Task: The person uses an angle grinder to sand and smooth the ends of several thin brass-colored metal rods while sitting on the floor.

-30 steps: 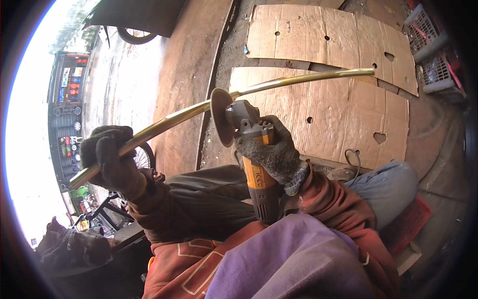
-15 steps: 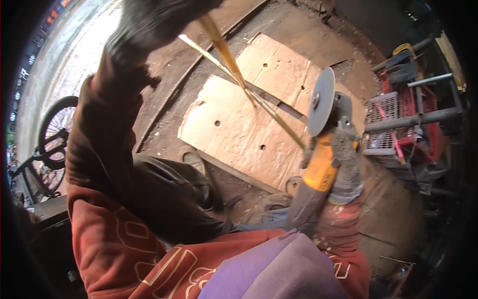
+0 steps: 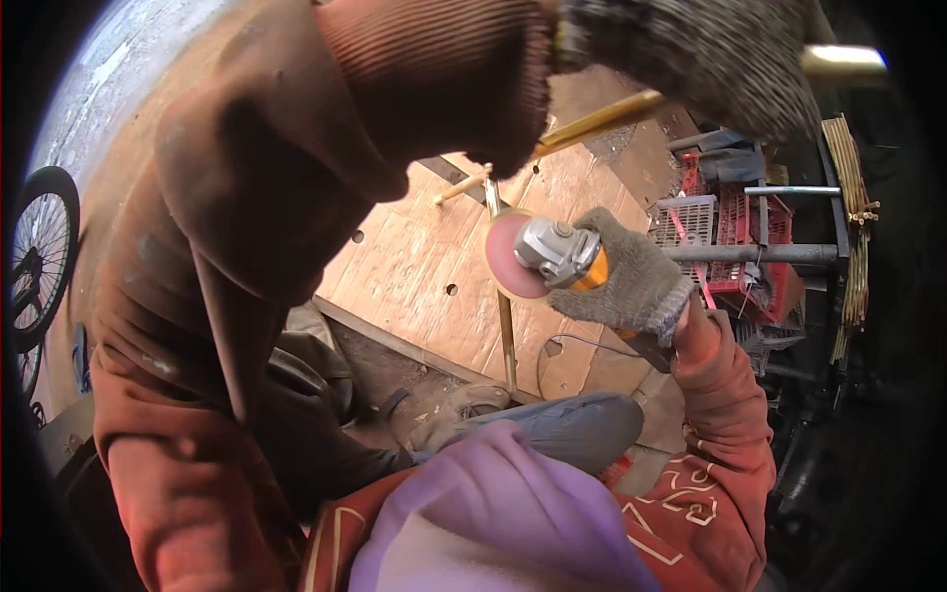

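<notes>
Now the left hand (image 3: 695, 59), in a grey knitted glove, has swung rightward, its grip clamped round a shiny gold-coloured metal tube (image 3: 604, 117); the right hand (image 3: 626, 276) grasps a yellow-and-grey angle grinder (image 3: 559, 247), disc apart from that tube, so not working it. Beyond, another slim gold-coloured tube (image 3: 508, 340) lies over flat brown cardboard (image 3: 409, 264).

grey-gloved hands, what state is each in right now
Left hand: closed around a gold-coloured metal tube.
Right hand: closed on an orange-and-grey angle grinder.

Dirty flr (image 3: 395, 363): brn cardbd (image 3: 419, 286) w/ sm holes, lying flat.
</notes>
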A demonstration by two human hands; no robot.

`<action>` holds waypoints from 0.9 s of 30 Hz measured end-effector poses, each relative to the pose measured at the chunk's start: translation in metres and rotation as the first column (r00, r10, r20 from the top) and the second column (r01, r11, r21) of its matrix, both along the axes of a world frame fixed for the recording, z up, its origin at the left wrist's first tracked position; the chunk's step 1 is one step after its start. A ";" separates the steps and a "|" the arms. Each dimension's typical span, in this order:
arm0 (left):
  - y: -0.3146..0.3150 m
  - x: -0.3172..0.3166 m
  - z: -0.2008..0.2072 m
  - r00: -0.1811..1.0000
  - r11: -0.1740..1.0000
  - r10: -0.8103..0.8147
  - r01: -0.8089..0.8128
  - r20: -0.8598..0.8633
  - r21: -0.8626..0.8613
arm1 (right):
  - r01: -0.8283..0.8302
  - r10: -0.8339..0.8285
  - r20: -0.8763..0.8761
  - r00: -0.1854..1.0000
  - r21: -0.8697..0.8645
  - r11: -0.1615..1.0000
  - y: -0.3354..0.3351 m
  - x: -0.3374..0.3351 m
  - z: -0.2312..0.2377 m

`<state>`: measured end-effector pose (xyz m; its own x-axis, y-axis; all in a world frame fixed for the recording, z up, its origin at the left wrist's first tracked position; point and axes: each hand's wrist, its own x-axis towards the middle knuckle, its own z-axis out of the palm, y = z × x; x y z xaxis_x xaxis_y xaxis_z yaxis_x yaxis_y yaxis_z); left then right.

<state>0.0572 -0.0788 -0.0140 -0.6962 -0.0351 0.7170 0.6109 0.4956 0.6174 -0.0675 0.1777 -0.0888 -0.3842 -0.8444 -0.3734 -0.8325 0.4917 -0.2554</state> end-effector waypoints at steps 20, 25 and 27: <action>-0.064 -0.039 -0.133 0.704 0.701 0.212 -0.592 0.677 0.397 | 0.903 -0.141 0.903 0.405 -0.372 0.213 0.101 -0.006 -0.032; -0.044 -0.041 -0.162 0.672 0.564 0.223 -0.680 0.706 0.469 | 0.989 0.067 0.988 0.143 -0.145 0.038 0.134 -0.022 -0.100; -0.053 -0.048 -0.142 0.636 0.533 0.299 -0.729 0.711 0.429 | 0.988 0.064 0.986 0.152 -0.151 -0.032 0.134 -0.030 -0.115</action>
<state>0.0092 -0.1320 -0.1557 -0.5977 -0.7940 -0.1109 -0.1280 -0.0421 0.9909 -0.0976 0.3122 -0.2041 -0.9009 -0.3703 -0.2264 0.3535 -0.3234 -0.8777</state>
